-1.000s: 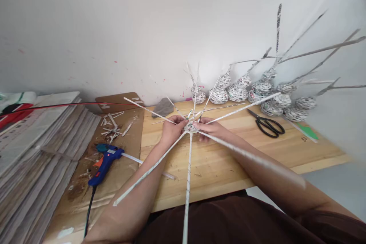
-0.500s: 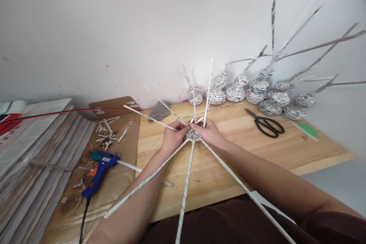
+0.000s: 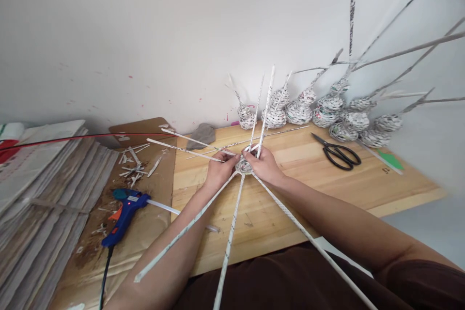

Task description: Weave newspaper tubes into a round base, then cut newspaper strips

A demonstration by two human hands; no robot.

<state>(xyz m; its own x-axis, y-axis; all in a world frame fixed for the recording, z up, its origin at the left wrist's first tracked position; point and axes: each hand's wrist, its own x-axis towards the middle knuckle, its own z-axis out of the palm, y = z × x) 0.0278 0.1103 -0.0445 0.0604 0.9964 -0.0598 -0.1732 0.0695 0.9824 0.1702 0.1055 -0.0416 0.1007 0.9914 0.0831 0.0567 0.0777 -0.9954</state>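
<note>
Between my two hands is a small round woven base (image 3: 244, 165) of rolled newspaper, with several long white paper tubes (image 3: 232, 232) fanning out from it. My left hand (image 3: 221, 170) is closed on the base's left side, thumb on top, with two tubes passing out leftward beside it. From the right, my right hand (image 3: 266, 163) pinches the far right part of the base, where upright paper tubes (image 3: 267, 106) rise by the fingers. Three tubes run from the near rim toward my body. The fingertips beneath the weave are partly hidden.
Several woven newspaper gourds (image 3: 300, 111) with long stems line the wall. Black scissors (image 3: 337, 152) lie at right. At left are a blue glue gun (image 3: 125, 215) with its cord, paper scraps (image 3: 135, 164), and stacked newspapers (image 3: 47, 203). A grey cloth (image 3: 201, 136) lies behind my hands.
The far tubes have shifted: one now leans left beside another, and others tilt right by my right hand. Both hands keep their hold on the base. The view has moved slightly.
</note>
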